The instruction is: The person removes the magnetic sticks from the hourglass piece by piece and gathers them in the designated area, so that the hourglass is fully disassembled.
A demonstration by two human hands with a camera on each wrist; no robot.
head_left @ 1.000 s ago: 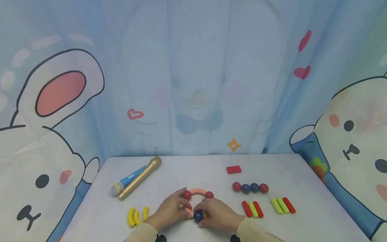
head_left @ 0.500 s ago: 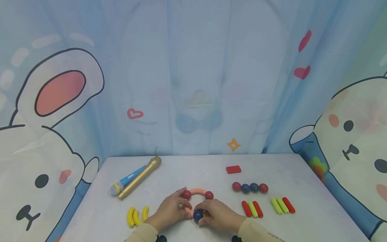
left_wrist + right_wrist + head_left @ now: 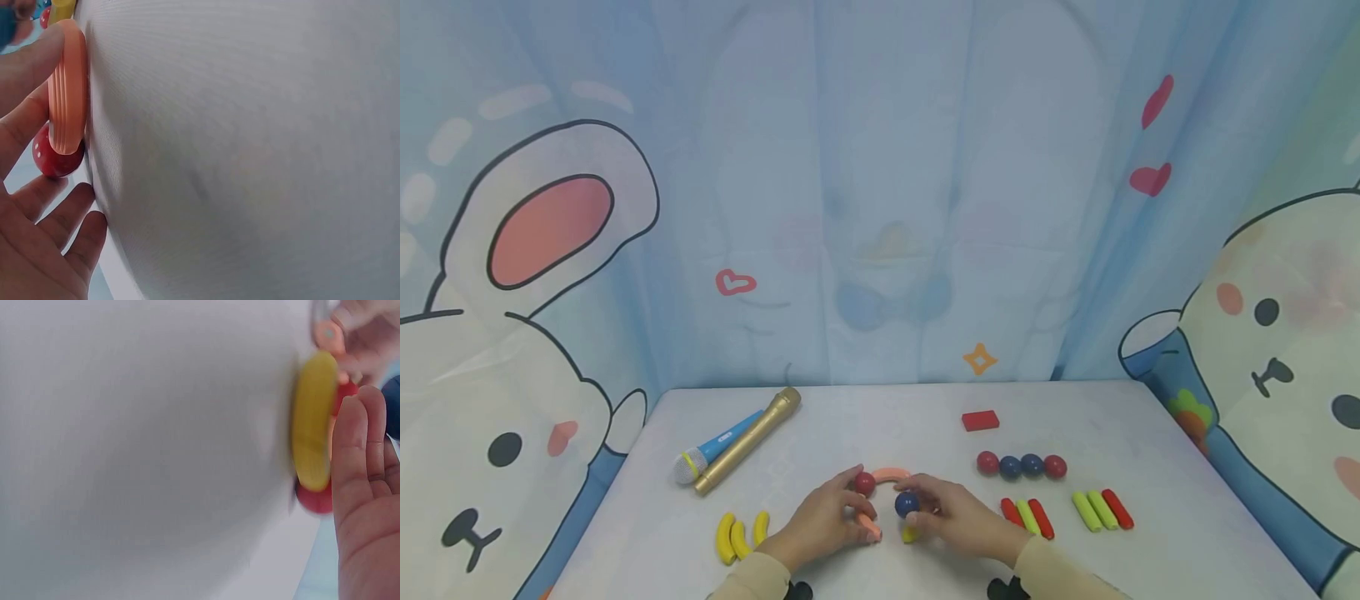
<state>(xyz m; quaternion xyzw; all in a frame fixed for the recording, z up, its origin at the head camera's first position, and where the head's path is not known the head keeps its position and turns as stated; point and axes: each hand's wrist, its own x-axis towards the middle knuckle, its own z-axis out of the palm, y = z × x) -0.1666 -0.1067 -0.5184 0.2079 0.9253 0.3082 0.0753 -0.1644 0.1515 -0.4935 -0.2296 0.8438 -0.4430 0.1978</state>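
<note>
Near the table's front, my left hand (image 3: pixel 829 518) holds a curved orange piece (image 3: pixel 69 87) between thumb and finger, its other fingers spread beside a red ball (image 3: pixel 864 483). My right hand (image 3: pixel 961 515) pinches a dark blue ball (image 3: pixel 907 503) between thumb and fingertips. Just below that ball shows the end of a curved yellow piece (image 3: pixel 910 534), which lies alongside the fingers in the right wrist view, blurred. A second red ball (image 3: pixel 314 499) sits at its lower end there; the right hand hides this ball from the head view. Another curved orange piece (image 3: pixel 891 474) lies behind the hands.
Several curved yellow pieces (image 3: pixel 726 538) lie left of the hands. A gold microphone (image 3: pixel 748 442) and a blue one (image 3: pixel 722 443) lie farther back. To the right are a row of red and blue balls (image 3: pixel 1032 466), red and green sticks (image 3: pixel 1028 518), and a red block (image 3: pixel 980 421).
My right hand has moved the blue ball back and to the right, away from the end of the orange piece. The left hand stays in place.
</note>
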